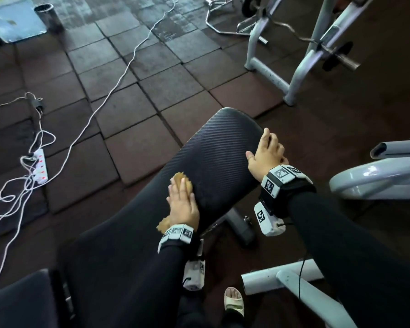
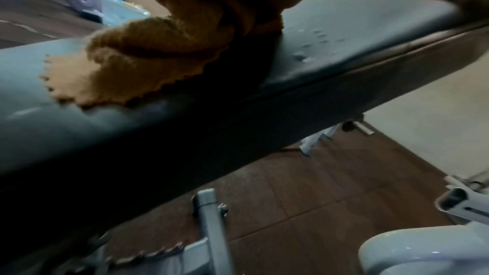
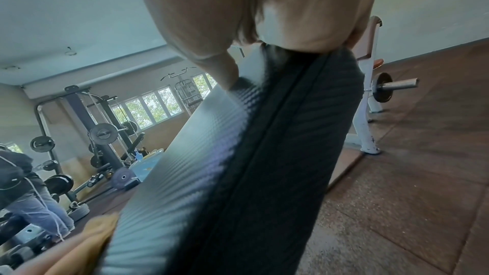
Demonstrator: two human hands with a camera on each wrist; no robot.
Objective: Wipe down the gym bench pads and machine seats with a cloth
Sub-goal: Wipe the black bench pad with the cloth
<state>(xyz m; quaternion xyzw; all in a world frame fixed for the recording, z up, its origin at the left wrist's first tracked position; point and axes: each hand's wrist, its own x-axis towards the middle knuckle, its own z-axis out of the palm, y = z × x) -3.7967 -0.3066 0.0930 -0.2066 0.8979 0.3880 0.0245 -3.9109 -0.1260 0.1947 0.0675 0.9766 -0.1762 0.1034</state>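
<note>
on the ribbed black bench pad [image 1: 213, 162], seen from the head camera, the left hand [image 1: 184, 204] lies flat with straight fingers on a mustard-yellow cloth [image 1: 181, 179], pressing it onto the pad's left side; a corner of cloth sticks out behind the wrist. the right hand [image 1: 266, 153] rests on the pad's right edge, fingers spread and bent over the rim, holding nothing else. left of the pad a white power strip [image 1: 39, 165] lies on the rubber floor tiles [image 1: 133, 74] among looped white cables; beyond the pad stands a grey barbell rack [image 1: 291, 55]

from the left wrist the cloth [image 2: 137, 53] sits bunched under the palm on the pad [image 2: 357, 35], its zigzag edge spread flat, with water droplets [image 2: 307, 55] on the pad just beside it

from the right wrist the palm [image 3: 264, 7] presses the pad's side seam [image 3: 278, 133], thumb [image 3: 227, 70] on the top face; the cloth [image 3: 87, 244] shows blurred at the pad's near end
</note>
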